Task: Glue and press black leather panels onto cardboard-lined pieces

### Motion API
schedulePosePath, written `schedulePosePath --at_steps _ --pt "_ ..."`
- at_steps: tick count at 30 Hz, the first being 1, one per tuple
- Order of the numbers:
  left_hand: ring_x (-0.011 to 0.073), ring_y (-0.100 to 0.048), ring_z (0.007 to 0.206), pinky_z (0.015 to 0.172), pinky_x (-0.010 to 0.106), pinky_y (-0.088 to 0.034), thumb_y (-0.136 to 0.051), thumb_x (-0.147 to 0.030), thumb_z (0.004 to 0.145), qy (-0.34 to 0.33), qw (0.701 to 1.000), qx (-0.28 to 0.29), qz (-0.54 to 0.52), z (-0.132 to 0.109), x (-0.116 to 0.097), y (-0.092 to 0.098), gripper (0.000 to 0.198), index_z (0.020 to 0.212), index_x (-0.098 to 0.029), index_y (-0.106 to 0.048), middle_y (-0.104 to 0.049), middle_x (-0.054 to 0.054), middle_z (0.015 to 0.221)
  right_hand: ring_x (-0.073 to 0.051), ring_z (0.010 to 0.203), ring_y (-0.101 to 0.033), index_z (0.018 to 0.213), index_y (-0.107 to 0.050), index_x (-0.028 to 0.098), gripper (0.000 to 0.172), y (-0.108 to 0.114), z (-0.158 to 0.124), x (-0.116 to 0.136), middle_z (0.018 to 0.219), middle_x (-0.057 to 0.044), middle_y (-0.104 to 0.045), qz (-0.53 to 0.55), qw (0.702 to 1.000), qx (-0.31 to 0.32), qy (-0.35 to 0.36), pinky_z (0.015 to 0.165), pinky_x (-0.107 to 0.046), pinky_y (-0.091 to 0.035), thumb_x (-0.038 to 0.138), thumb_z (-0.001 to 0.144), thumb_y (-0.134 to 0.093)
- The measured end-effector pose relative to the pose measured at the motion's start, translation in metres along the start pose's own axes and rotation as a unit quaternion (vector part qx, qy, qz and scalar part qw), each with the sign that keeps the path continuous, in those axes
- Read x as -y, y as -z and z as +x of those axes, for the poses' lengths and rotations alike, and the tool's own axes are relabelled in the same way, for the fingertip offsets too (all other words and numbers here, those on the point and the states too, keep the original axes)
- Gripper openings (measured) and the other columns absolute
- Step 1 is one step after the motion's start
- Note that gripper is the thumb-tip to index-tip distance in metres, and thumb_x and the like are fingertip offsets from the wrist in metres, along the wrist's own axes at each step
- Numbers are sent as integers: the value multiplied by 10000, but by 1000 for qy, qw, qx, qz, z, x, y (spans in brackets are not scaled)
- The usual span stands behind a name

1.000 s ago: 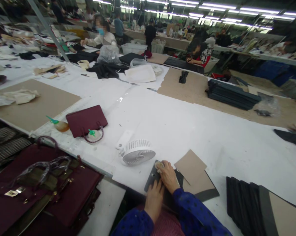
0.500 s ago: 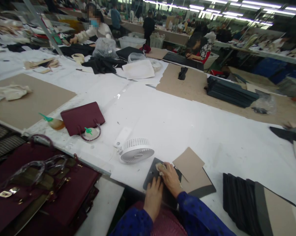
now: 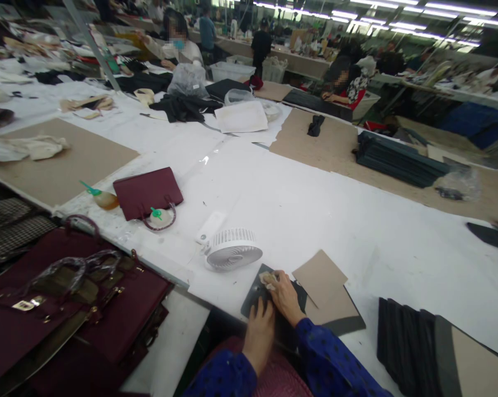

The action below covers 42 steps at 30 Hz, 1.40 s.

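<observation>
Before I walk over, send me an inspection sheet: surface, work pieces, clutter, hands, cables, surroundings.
Surface: white-covered table, small specks and marks on it.
Work pieces: dark panel under both hands at the near edge; tan pieces to its right; stack of dark pieces farther right.
Clutter: white fan; maroon handbag lying beside a green-nozzled bottle.
Hands: left hand rests on the panel, fingers extended; right hand holds a pale wad on it.
Cables: nothing seen clearly.
Surroundings: pile of maroon bags at left; co-worker in a pale top at the far side.
</observation>
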<state>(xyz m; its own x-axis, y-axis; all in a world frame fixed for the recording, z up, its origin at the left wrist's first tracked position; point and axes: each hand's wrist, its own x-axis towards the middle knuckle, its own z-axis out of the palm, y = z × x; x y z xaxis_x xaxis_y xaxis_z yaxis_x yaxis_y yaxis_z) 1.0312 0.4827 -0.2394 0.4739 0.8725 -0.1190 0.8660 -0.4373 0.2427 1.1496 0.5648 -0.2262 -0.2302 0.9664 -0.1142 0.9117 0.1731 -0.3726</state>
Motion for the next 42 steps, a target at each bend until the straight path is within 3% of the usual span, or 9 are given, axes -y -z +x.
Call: schedulePosePath --at_steps 6,12,18,22,25,28,32,36,42 --pt "322 -573 1190 950 530 -525 -471 -217 904 -22 996 -66 58 -10 -11 -12 434 1334 -194 -526 -644 122 1256 -203 1011 -520 1083 -699 358 346 3 -11 10 1150 -18 -578 24 993 62 97 903 -308 -432 164 812 -605" --pt "384 -493 1257 926 584 -517 -464 -175 877 -13 992 -80 100 -11 -17 -15 363 1185 -140 -653 -560 142 1355 -269 1038 -466 1185 -658 260 406 17 2 -18 1205 -121 -526 -17 1000 16 4 902 -400 -418 101 856 -482" --pt "329 -505 1249 930 516 -530 -473 -146 857 -20 988 -94 119 -12 -12 -13 420 1258 -149 -599 -578 123 1326 -224 1013 -507 1121 -679 357 423 16 -32 -24 1167 -46 -571 -17 998 37 37 873 -324 -445 94 819 -543" --pt "331 -520 1232 904 504 -545 -484 -138 847 -23 987 -102 124 -13 -10 -14 385 1194 -171 -650 -577 115 1331 -265 1040 -490 1168 -663 268 417 17 -39 -30 1193 -115 -547 -33 999 6 -1 899 -394 -444 82 847 -474" --pt "327 -526 1225 900 498 -549 -482 -131 846 -25 986 -108 126 -13 -10 -13 411 1231 -154 -622 -583 119 1318 -247 1024 -508 1165 -659 301 442 18 -42 -28 1169 -83 -567 -33 999 18 24 878 -353 -455 72 817 -514" --pt "331 -535 1212 884 498 -558 -482 -128 844 -29 986 -110 125 -13 -9 -14 401 1215 -157 -633 -595 110 1299 -228 1031 -513 1135 -669 342 446 19 -38 -23 1166 -47 -572 -33 998 25 43 885 -327 -449 69 813 -524" --pt "331 -541 1206 881 507 -556 -474 -123 848 -32 986 -109 123 -13 -10 -16 390 1193 -173 -648 -593 105 1299 -252 1028 -500 1182 -649 278 396 16 -28 -15 1183 -99 -546 -45 999 4 15 884 -364 -442 114 854 -498" --pt "326 -535 1216 892 509 -548 -463 -107 852 -31 987 -105 121 -14 -10 -16 403 1218 -146 -627 -592 126 1292 -212 1035 -508 1135 -663 372 404 19 -24 -19 1173 -31 -569 -46 998 21 36 888 -303 -426 118 843 -545" --pt "291 -536 1225 900 461 -550 -442 -136 891 -21 987 -111 117 -15 -9 -13 408 1275 -169 -576 -591 106 1314 -264 1017 -486 1159 -655 281 367 20 -7 -29 1186 -105 -547 -79 996 -19 -46 842 -354 -423 114 868 -506"
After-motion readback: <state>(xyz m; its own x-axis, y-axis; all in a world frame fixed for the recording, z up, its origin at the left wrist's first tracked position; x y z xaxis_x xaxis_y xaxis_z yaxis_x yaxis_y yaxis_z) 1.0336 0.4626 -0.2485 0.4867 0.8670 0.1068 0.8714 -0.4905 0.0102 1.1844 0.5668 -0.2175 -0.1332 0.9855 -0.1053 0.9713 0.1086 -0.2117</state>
